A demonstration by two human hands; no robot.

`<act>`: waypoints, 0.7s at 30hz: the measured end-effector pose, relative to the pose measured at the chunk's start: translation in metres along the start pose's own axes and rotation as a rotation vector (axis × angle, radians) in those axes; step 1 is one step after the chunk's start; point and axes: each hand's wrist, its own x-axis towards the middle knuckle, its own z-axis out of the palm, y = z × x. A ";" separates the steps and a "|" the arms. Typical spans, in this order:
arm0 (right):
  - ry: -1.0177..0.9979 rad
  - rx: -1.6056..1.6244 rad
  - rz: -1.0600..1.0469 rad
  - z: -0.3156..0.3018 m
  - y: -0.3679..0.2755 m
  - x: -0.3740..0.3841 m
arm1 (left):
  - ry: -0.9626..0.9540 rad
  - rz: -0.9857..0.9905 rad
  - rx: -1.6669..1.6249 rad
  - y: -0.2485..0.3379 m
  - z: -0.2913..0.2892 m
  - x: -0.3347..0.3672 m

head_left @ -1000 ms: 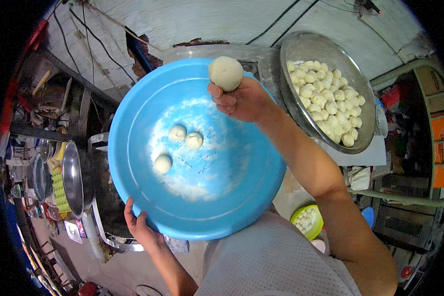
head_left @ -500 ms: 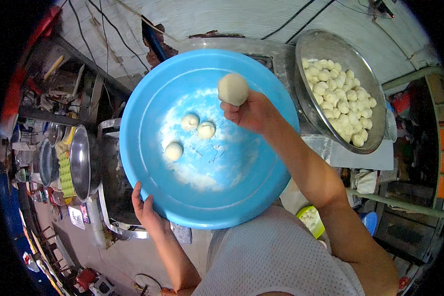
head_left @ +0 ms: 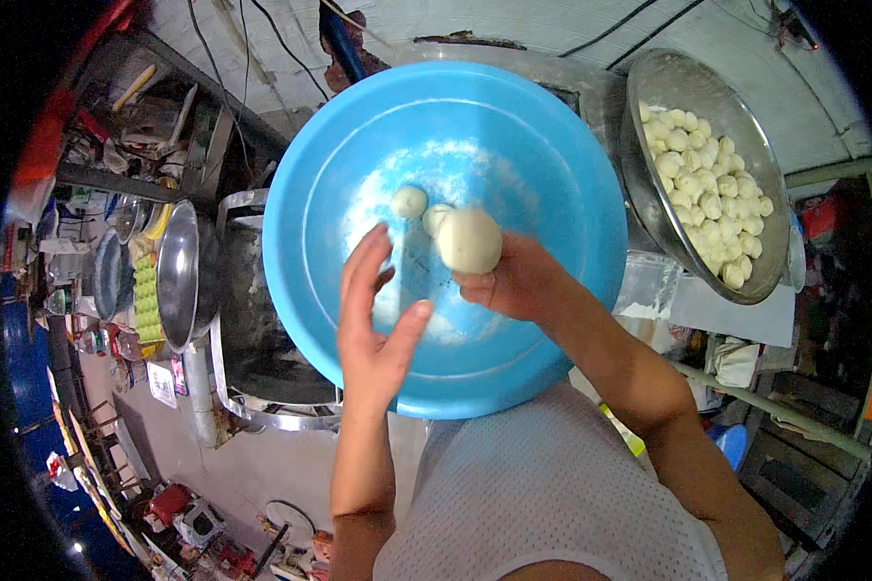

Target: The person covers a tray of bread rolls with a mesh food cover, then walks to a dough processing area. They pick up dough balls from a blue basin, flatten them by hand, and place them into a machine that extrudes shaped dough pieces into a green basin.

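A big light-blue plastic basin (head_left: pixel 581 281), its floor dusted with white powder, sits right in front of me. My right hand (head_left: pixel 515 279) holds a pale round dough ball (head_left: pixel 470 241) above it. Two more dough balls are on the powder beyond: one ball (head_left: pixel 408 202) in full view and a second ball (head_left: pixel 436 217) partly covered by the held one. Over the near left part of the basin, my left hand (head_left: pixel 378 320) has its fingers and thumb spread, with nothing in it.
To the right stands a tilted metal bowl (head_left: pixel 644 184) piled with many small pale dough balls (head_left: pixel 707 194). A dark rectangular pan with a metal rim (head_left: pixel 281 416) lies left of the basin. Farther left are a metal bowl (head_left: pixel 186 281) and a green egg tray (head_left: pixel 146 300).
My left hand has left the basin's rim and come in over it, fingers spread. The right hand brought the dough ball down toward me. A third ball in the basin no longer shows.
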 end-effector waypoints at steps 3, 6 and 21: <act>-0.039 -0.388 -0.177 0.016 -0.024 -0.016 | -0.169 0.073 -0.051 -0.004 0.004 0.009; -0.082 -0.116 -0.118 0.027 -0.024 -0.015 | -0.242 0.029 -0.194 -0.017 0.005 0.003; 0.321 -0.717 -0.568 0.045 -0.068 -0.019 | 0.030 0.010 0.262 -0.008 0.007 -0.007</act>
